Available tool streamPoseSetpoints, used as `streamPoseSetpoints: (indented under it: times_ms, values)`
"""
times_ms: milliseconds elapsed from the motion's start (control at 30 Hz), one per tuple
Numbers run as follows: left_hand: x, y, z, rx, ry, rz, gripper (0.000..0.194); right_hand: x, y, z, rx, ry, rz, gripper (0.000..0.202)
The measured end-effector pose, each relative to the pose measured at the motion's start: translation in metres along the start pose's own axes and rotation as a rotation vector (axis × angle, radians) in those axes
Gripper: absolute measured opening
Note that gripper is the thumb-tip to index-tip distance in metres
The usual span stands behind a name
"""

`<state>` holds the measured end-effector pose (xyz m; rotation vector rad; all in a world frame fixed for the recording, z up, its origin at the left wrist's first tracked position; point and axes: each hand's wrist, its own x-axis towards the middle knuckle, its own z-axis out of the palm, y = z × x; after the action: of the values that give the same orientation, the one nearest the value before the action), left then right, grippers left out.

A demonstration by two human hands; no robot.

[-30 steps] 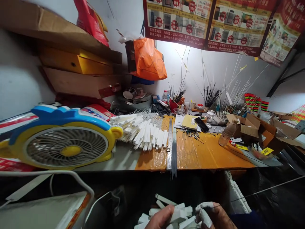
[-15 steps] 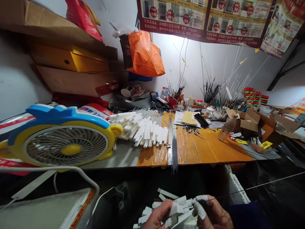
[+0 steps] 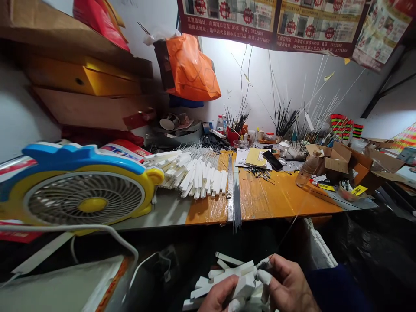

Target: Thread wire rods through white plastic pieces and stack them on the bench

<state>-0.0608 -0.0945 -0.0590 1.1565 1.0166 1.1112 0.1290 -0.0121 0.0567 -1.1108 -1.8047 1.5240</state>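
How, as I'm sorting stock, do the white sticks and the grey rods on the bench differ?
The white sticks are thick and blocky; the grey rods are thin. The white sticks spread in a heap; the grey rods form a narrow bundle overhanging the front edge. Both rest on the bench.

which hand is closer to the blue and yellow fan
The left. The left hand, holding a white block, is lower in view and to the right of the fan; the right hand is farther right, its wrapped fingertips by the block.
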Motion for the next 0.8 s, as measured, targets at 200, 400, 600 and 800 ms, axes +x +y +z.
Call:
streamPoseSetpoints:
  times_ms: [200, 400, 600, 800]
  values:
    - [0.001, 0.004, 0.002, 0.064, 0.068, 0.001, 0.050, 0.009, 0.006, -0.014, 0.105, 0.073, -0.061, 0.024]
    - [0.005, 0.007, -0.004, 0.099, 0.030, 0.031, 0.057, 0.016, 0.027, 0.001, 0.084, 0.020, -0.095, 0.026]
    - [0.001, 0.021, -0.009, 0.184, 0.063, 0.036, 0.057, 0.023, 0.026, 0.004, 0.051, 0.085, -0.188, 0.031]
    - [0.010, 0.008, -0.013, 0.199, 0.049, 0.034, 0.068, 0.026, 0.034, 0.012, 0.078, 0.055, -0.119, 0.031]
